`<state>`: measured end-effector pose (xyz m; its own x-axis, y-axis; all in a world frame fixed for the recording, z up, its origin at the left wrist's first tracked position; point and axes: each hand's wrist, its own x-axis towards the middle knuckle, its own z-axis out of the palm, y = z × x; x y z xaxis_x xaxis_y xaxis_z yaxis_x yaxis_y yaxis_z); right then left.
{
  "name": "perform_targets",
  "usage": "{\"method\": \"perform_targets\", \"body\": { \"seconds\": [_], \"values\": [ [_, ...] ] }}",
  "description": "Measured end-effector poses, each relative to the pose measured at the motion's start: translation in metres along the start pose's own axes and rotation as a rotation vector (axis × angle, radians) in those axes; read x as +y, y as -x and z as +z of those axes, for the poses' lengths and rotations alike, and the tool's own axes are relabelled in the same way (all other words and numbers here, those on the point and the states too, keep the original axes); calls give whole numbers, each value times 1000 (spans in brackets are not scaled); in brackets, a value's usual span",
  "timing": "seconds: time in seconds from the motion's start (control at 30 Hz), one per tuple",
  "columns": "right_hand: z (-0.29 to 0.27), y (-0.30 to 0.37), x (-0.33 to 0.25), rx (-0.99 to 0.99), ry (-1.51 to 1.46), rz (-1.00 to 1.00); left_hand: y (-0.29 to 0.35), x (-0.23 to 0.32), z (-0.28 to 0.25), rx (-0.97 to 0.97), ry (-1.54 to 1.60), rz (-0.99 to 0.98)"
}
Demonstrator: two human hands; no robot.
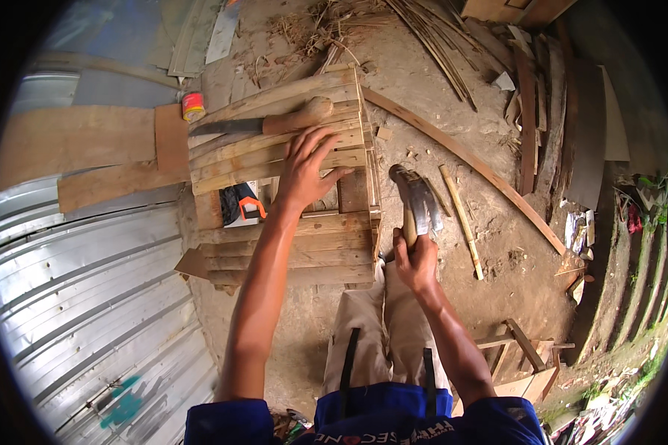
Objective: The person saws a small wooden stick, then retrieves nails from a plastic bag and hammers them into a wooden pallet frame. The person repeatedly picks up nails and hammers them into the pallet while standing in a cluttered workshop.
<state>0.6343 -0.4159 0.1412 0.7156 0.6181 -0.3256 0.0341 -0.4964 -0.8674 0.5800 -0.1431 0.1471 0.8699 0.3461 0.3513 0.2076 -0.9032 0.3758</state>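
My right hand is wrapped round the handle of a claw hammer, held up to the right of a slatted wooden bench or pallet. The dark metal head points away from me. Over the slats, my left hand is open, palm down, with fingers apart and thumb stretched out to the right. Just beyond its fingertips lies a large knife with a thick wooden handle and a dark blade toward the left. Whether the left hand touches the slats or only hovers, I cannot tell.
A red and yellow can stands by the bench's far left corner. An orange-handled thing shows in the gap between slats. Right lie a long board and a bamboo stick. Corrugated metal sheeting lines the left.
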Motion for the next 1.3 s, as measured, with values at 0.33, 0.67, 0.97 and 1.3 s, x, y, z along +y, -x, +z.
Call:
{"method": "perform_targets", "body": {
  "seconds": [0.33, 0.67, 0.97, 1.3],
  "values": [
    [33, -64, -25, 144, -13, -13, -11, -9, 9, -56, -61, 41],
    [51, -76, -46, 227, -158, -9, -13, -6, 18, 9, -26, -32],
    [54, -75, -46, 261, -127, -76, -18, -10, 24, 87, 43, -68],
    [52, -76, -42, 224, -156, -57, -20, -13, 28, 145, 46, -42]
  ]
}}
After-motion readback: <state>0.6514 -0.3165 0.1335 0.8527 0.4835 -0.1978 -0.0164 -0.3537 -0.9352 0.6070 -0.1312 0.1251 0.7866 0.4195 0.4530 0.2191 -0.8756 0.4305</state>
